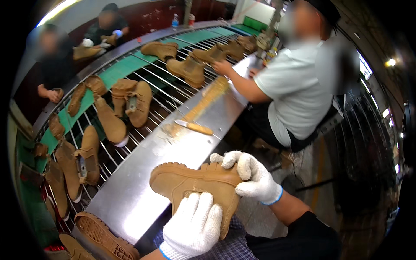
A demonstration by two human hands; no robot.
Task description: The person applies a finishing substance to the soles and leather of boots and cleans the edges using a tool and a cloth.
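Close by wearer's lap, brown boot (197,178) held sole-up, toe toward nine o'clock. Right hand (256,180) gripping heel, fingers curled; left hand (194,226) flat against side, grip unclear. From boot: knife (195,127) on metal table (130,186) at twelve, pale-shirted co-worker (297,93) one-thirty, more boots (112,120) ten.

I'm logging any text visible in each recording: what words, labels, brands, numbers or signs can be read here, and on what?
Readable text: none, so nothing to quote.
Small bluish bottle at the far edge: too small to read.
Pale patch inside a boot on the rack: too blurred to tell whether it bears print.
Held tan boot: no lettering can be made out.
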